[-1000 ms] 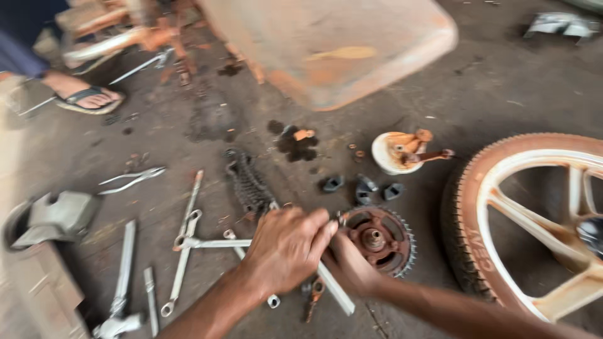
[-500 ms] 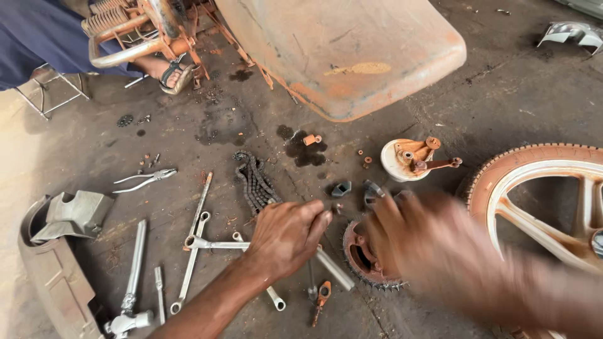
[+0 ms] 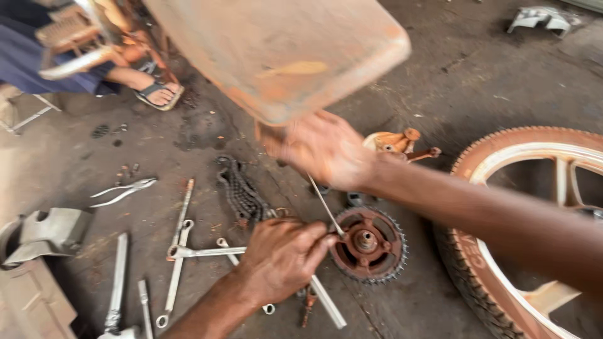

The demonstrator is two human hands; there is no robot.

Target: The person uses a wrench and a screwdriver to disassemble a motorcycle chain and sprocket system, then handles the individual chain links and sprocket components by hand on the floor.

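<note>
A rusty toothed sprocket hub (image 3: 367,245) lies flat on the concrete floor. My left hand (image 3: 282,257) rests beside its left rim with the fingers pinched together against that edge. A thin metal rod (image 3: 325,206) slants from the rim up to my right hand (image 3: 323,147). That hand is raised above the floor and blurred, closed around the rod's upper end. What my left fingertips pinch at the rim is hidden.
A dusty orange wheel with tyre (image 3: 502,188) lies at the right. A greasy chain (image 3: 242,194), spanners (image 3: 182,251), pliers (image 3: 122,190) and a grey cover (image 3: 47,229) lie left. An orange body panel (image 3: 282,50) hangs overhead. Another person's sandalled foot (image 3: 157,94) is at top left.
My right hand has lifted off the sprocket and moved up and left, now holding the thin rod. My left hand has stayed at the sprocket's rim. The camera has shifted.
</note>
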